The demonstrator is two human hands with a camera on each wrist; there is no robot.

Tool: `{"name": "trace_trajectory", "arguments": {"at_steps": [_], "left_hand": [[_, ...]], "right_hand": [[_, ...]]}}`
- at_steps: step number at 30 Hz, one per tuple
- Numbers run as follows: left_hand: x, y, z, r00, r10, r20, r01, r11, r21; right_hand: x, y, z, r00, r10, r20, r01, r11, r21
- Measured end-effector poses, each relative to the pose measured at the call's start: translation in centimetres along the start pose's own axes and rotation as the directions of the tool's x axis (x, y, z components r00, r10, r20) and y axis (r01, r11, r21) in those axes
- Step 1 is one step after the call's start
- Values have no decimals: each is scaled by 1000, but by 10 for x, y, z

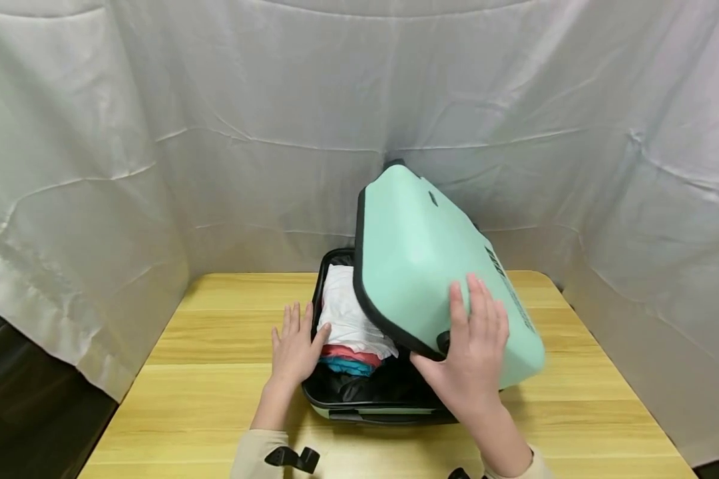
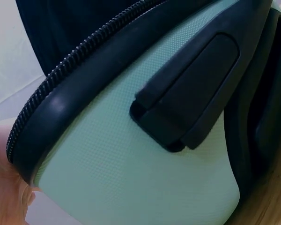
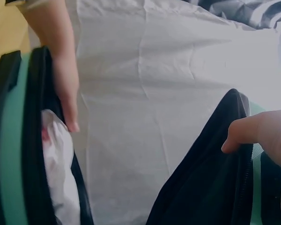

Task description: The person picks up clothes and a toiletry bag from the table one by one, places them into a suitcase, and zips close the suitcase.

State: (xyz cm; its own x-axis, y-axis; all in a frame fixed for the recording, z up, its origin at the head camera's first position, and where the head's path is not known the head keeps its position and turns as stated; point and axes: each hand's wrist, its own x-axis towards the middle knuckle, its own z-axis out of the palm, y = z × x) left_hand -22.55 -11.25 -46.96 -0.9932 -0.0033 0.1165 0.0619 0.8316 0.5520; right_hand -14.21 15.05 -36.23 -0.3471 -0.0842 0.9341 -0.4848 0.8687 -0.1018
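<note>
A mint-green hard-shell suitcase lies on the table with its lid [image 1: 413, 259] partly raised and tilted over to the right. In its black-lined base [image 1: 389, 416], a folded white garment [image 1: 344, 313] rests on top of a red one [image 1: 353, 354] and a blue one [image 1: 347, 366]. My left hand [image 1: 293, 349] touches the left rim of the base, fingers extended. With my right hand [image 1: 472, 346] I hold the lid by its near edge. In the right wrist view the thumb [image 3: 253, 129] hooks over the zipped rim, while the fingers lie on the outer shell in the head view.
Under the suitcase is a wooden table [image 1: 216, 399], its surface extending on both sides. A pale grey curtain [image 1: 263, 166] hangs behind and at both sides. The left wrist view shows a black plastic fitting [image 2: 187, 93] on the green shell, below the zip teeth [image 2: 79, 61].
</note>
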Motion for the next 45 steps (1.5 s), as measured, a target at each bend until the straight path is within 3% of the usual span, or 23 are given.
{"name": "trace_trajectory", "arguments": {"at_steps": [15,25,36,45], "left_hand": [[-7,-25,-18,999,-38,25,39,999,-30],[-14,-35,-31,999,-38,26,39,998,-45],[-18,-32,-46,995,51,-90,-55,998,-39],[-21,-26,-54,984,103,-145,-113,991,-64]], "right_hand": [[-17,-25,19,982,-151,111,147,988,47],[-42,-38,30,943,-257,213,252,966,50],[-56,-47,37,918,-318,238,321,947,28],[-67,-49,43,894,-355,273,366,930,8]]}}
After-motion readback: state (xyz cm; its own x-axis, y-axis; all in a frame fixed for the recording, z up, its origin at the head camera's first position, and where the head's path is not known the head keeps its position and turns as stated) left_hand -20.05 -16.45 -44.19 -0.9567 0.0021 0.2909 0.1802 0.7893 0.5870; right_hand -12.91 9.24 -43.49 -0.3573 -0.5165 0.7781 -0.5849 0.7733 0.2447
